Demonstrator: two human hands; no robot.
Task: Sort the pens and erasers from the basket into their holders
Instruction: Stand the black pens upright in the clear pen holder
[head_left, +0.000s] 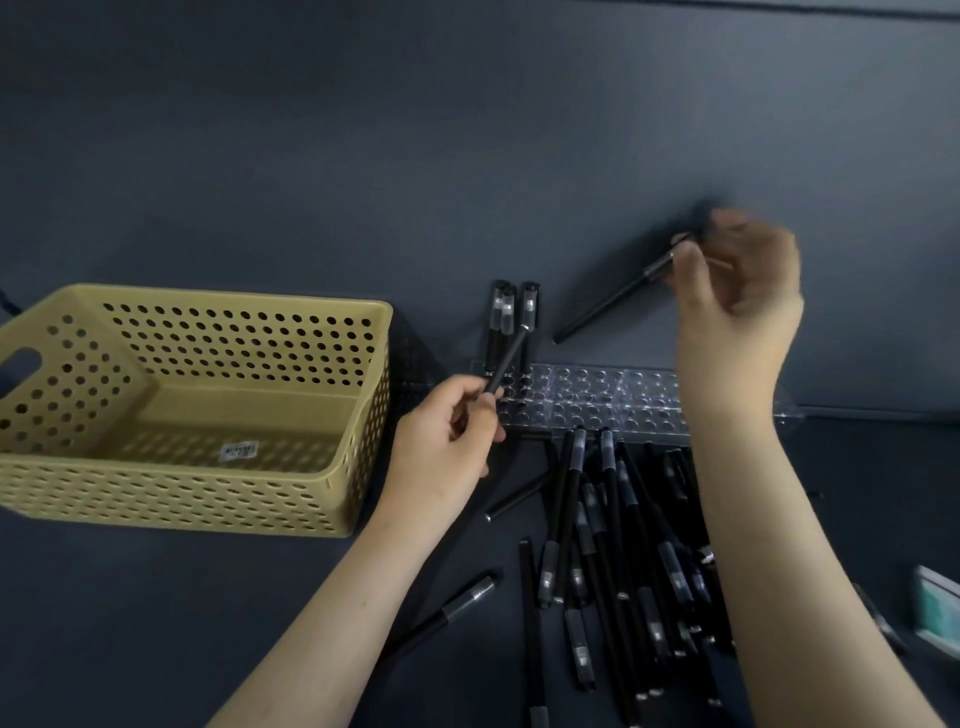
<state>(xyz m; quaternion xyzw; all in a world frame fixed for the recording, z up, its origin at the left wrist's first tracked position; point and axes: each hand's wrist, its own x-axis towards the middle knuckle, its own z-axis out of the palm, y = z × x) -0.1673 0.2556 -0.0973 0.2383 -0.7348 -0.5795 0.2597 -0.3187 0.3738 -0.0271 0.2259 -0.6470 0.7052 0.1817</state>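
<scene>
A clear pen holder (613, 397) with rows of round holes lies across the middle of the dark table. Three black pens (511, 322) stand upright in its left end. My left hand (447, 431) grips a black pen (506, 358) that slants up over those holes. My right hand (737, 296), blurred, is raised above the holder's right part and pinches another black pen (613, 299) by its upper end, the tip pointing down-left. A pile of black pens (613, 551) lies on the table in front of the holder.
A tan perforated basket (358, 467) stands at the left, with only a label on its floor. A single pen (457, 608) lies apart, left of the pile. A greenish-white object (937, 605) sits at the right edge.
</scene>
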